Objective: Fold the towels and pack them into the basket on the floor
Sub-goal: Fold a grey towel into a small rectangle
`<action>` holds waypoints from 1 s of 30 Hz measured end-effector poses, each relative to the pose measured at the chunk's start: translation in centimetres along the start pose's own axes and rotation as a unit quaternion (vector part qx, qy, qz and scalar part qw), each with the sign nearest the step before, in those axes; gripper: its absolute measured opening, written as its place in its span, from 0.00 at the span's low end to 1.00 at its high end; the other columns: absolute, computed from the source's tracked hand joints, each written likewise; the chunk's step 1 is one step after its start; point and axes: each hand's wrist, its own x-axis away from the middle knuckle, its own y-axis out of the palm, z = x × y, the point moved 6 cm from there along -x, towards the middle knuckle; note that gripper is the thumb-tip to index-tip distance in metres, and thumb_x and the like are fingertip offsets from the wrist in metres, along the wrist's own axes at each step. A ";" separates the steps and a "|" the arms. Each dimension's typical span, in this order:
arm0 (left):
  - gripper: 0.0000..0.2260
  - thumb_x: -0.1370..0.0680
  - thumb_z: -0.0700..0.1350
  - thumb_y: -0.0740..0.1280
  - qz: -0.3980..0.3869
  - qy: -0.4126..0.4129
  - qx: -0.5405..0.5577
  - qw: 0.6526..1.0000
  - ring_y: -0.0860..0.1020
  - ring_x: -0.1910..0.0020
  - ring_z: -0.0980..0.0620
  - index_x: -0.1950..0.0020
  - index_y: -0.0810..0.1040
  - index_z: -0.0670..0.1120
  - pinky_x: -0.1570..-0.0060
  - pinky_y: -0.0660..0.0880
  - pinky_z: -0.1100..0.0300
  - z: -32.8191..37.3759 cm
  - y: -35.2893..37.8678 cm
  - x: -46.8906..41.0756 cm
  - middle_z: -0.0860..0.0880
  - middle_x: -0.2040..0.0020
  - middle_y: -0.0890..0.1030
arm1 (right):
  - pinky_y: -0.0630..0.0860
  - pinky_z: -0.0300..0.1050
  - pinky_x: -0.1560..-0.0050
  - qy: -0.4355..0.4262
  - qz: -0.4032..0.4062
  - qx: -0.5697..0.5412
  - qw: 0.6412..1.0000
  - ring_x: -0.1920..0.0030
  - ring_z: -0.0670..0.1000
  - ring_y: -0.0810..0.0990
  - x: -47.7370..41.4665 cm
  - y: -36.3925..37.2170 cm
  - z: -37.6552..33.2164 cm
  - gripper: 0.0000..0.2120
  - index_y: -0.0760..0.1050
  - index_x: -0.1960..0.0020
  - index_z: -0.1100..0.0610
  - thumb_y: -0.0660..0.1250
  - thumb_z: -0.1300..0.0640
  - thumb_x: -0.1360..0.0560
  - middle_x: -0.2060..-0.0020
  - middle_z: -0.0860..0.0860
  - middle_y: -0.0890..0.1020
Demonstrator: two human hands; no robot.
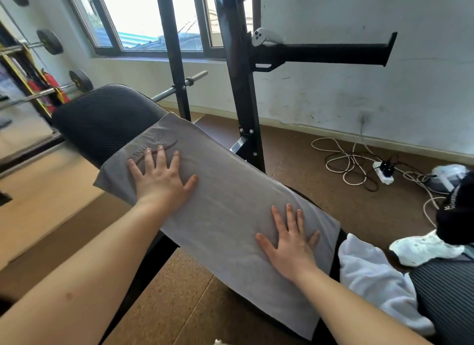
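Head view. Grey towel (220, 203): spread flat along the black bench (102, 118). Left hand (160, 176): at ten o'clock on the towel, fingers splayed, pressing. Right hand (289, 244): at four o'clock, fingers splayed flat. White towel (377, 280): heaped at four o'clock beyond.

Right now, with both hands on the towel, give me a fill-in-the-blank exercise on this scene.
The spread towel on the bench is ___ in colour.
Of the left hand and right hand, the one nearest the printed lettering is the ___.
The crumpled towel beyond the right hand is ___.
Missing words: grey; left; white.
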 end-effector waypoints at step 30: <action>0.27 0.21 0.62 0.61 0.054 -0.048 0.112 0.991 0.52 0.18 0.43 0.22 0.65 0.57 0.22 0.51 0.37 -7.2 -2.0 2.5 0.46 0.18 0.57 | 0.54 0.64 0.21 -0.215 0.019 0.010 0.976 0.18 0.53 0.50 -6.1 -5.2 -16.6 0.27 0.59 0.19 0.45 0.58 0.44 0.17 0.18 0.50 0.56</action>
